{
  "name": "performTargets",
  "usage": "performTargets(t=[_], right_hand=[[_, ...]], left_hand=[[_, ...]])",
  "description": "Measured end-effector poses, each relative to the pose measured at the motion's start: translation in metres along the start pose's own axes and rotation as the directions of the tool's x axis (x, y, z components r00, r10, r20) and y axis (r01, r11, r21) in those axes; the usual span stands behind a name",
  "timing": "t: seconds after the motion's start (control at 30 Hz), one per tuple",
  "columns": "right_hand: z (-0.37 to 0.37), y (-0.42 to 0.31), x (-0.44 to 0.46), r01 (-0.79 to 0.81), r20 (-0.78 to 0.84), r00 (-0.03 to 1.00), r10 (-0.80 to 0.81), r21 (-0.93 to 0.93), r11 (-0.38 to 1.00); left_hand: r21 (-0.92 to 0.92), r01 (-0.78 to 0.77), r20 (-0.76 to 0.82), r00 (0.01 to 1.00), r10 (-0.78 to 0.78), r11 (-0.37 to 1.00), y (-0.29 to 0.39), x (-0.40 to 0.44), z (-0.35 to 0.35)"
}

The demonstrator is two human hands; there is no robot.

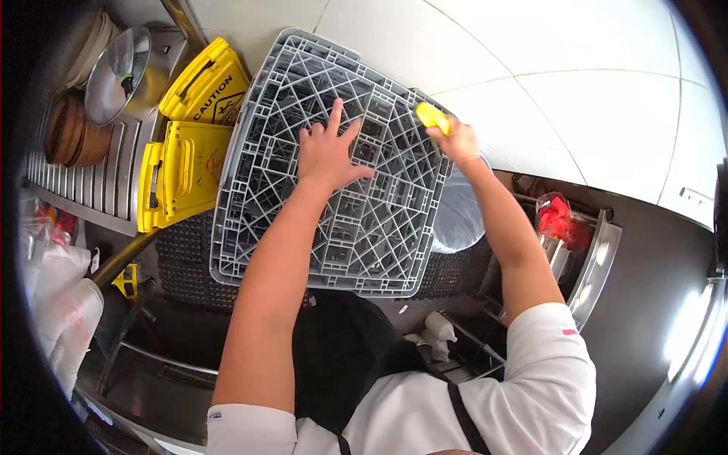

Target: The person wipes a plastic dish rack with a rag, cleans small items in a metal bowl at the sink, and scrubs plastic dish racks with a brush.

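A large grey plastic lattice crate (345, 227) fills the middle of the head view. My left hand (330, 152) is over its upper middle, fingers spread, holding nothing. At the crate's upper right edge, my right hand (457, 142) is closed around a yellow object (431, 116), whose lower part is hidden by my fingers. Dark shapes show through the lattice, too broken up to make out.
Yellow caution sign (189, 171) stands left of the crate, beside a metal rack (114, 182) with a steel bowl (114, 80) and brown pots (80, 136). Right are a plastic-covered round container (457, 212) and a red item in plastic (557, 220). White tiled wall (591, 114) lies beyond.
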State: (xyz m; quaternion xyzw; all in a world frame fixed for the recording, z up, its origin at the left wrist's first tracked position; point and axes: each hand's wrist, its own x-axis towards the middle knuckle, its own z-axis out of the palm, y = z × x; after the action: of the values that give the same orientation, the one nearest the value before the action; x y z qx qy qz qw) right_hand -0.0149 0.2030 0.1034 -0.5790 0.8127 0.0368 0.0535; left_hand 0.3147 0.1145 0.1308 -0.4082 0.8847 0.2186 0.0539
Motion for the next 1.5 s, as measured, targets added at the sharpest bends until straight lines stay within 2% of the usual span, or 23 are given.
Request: performTargets(t=[0.03,0.1,0.2,0.27,0.3,0.33,0.37,0.5,0.57,0.67,0.73,0.77,0.83,0.87,0.9,1.0,1.07,1.13,1.2,1.27,1.3,1.4,1.5], right_hand=[[-0.005,0.019,-0.006,-0.035,0.049,0.998,0.039,-0.087,0.996],[-0.023,0.045,-0.020,0.122,0.098,0.989,-0.110,-0.129,0.984],[-0.022,0.041,-0.007,0.105,0.011,0.994,-0.105,-0.061,0.993],[-0.008,-0.011,0.026,0.061,0.024,0.998,-0.061,-0.004,0.998],[-0.001,-0.047,0.039,0.040,-0.110,0.993,-0.034,0.056,0.998],[-0.027,-0.093,0.048,-0.007,-0.014,1.000,0.008,0.083,0.997],[-0.022,-0.106,0.054,0.069,-0.061,0.996,-0.063,0.095,0.993],[0.000,-0.021,0.016,0.066,-0.064,0.996,-0.062,0.063,0.996],[-0.014,0.046,-0.010,-0.120,0.149,0.979,0.136,-0.108,0.987],[-0.027,0.078,-0.031,-0.094,0.116,0.987,0.108,-0.125,0.988],[0.001,0.032,-0.008,-0.055,0.140,0.989,0.044,0.073,0.996],[-0.019,-0.034,0.000,-0.153,0.086,0.986,0.145,0.098,0.983],[-0.029,-0.106,0.025,-0.060,-0.015,0.998,0.067,0.283,0.957],[-0.025,-0.121,0.032,0.164,-0.115,0.985,-0.131,0.364,0.917],[-0.017,-0.124,0.034,0.323,-0.125,0.945,-0.302,0.231,0.918],[-0.007,-0.067,-0.002,0.057,-0.073,0.997,-0.036,0.308,0.950],[-0.005,-0.011,-0.030,-0.165,0.001,0.986,0.167,0.174,0.971],[-0.011,0.001,-0.070,-0.230,0.174,0.963,0.205,0.141,0.963],[-0.013,-0.033,-0.115,-0.260,0.235,0.945,0.229,0.111,0.959],[-0.006,-0.049,-0.148,-0.221,0.125,0.972,0.201,0.169,0.961],[-0.028,-0.059,-0.144,-0.291,0.136,0.953,0.270,0.164,0.943],[0.001,-0.026,-0.100,-0.292,-0.005,0.955,0.296,0.151,0.944],[-0.019,-0.020,-0.031,-0.445,-0.059,0.888,0.457,0.141,0.884]], left_hand=[[-0.004,-0.007,-0.001,1.000,0.007,1.000,0.000,0.000,0.002],[-0.001,-0.001,0.008,1.000,0.001,1.000,-0.002,0.004,-0.001],[-0.020,-0.003,0.015,1.000,0.004,1.000,-0.004,0.004,-0.001],[0.006,0.011,0.030,0.999,-0.011,1.000,-0.001,0.003,-0.001],[0.023,0.013,0.033,0.999,-0.014,1.000,0.001,0.005,-0.003],[0.029,0.012,0.030,0.999,-0.013,1.000,0.001,0.007,-0.006],[0.029,0.012,0.032,0.999,-0.013,0.999,0.002,0.006,-0.008],[0.032,-0.006,0.000,1.000,0.006,0.999,0.001,0.008,-0.003],[0.035,-0.014,-0.025,1.000,0.015,0.999,-0.002,0.007,0.003],[0.029,-0.003,-0.011,1.000,0.004,1.000,-0.001,0.008,0.001],[-0.001,0.009,0.063,0.998,-0.009,1.000,0.002,0.007,-0.011],[0.012,0.019,0.065,0.998,-0.020,1.000,0.004,0.008,-0.009],[0.052,0.035,0.075,0.996,-0.039,0.998,0.010,0.008,-0.010],[0.062,0.040,0.071,0.996,-0.044,0.997,0.011,0.010,-0.010],[0.077,0.049,0.085,0.995,-0.055,0.996,0.014,0.011,-0.011],[0.100,0.041,0.072,0.996,-0.048,0.994,0.014,0.012,-0.006],[0.073,0.042,0.035,0.998,-0.044,0.996,0.012,0.011,-0.003],[0.064,0.035,0.010,0.999,-0.035,0.997,0.010,0.010,-0.003],[0.067,0.031,0.001,1.000,-0.031,0.997,0.010,0.011,-0.001],[0.077,0.034,0.017,0.999,-0.036,0.996,0.010,0.011,-0.005],[0.074,0.037,0.033,0.999,-0.040,0.997,0.011,0.011,-0.007],[0.063,0.031,0.031,0.999,-0.033,0.998,0.012,0.012,-0.007],[0.058,0.038,0.043,0.998,-0.040,0.998,0.014,0.014,-0.004]])
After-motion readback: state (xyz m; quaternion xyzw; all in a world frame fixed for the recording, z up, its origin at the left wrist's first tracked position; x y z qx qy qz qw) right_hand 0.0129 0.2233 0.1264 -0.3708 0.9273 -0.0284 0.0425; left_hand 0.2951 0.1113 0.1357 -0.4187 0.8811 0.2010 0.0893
